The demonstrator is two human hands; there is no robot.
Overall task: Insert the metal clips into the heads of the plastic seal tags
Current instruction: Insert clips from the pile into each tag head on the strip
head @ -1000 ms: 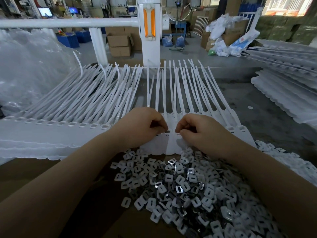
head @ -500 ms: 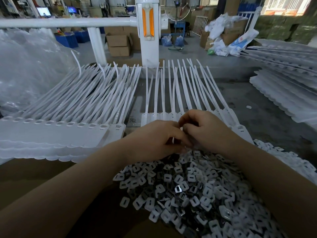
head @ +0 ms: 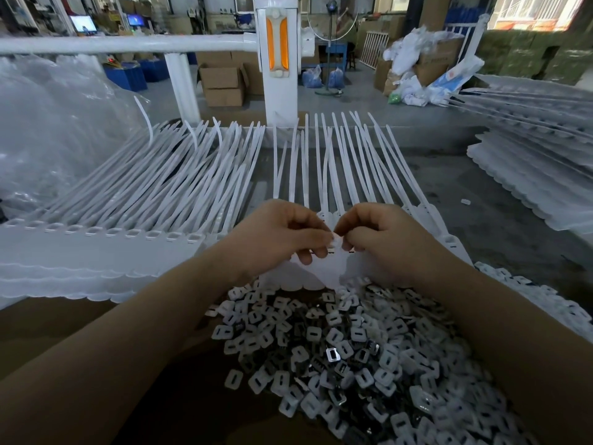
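Seal tags [head: 324,175], white, thin and bendy, fan away from my hands in a joined strip; I cannot tell how many heads are filled, and to my eye plenty of work remains. Just beyond the clip pile [head: 346,354], my left hand [head: 276,234] and right hand [head: 382,236] curl together, pinching one small white clip piece [head: 337,241] over the strip's flat heads. That pile mixes white slotted squares with shiny metal ones.

Clip pile [head: 346,358] before seal tags [head: 337,175]
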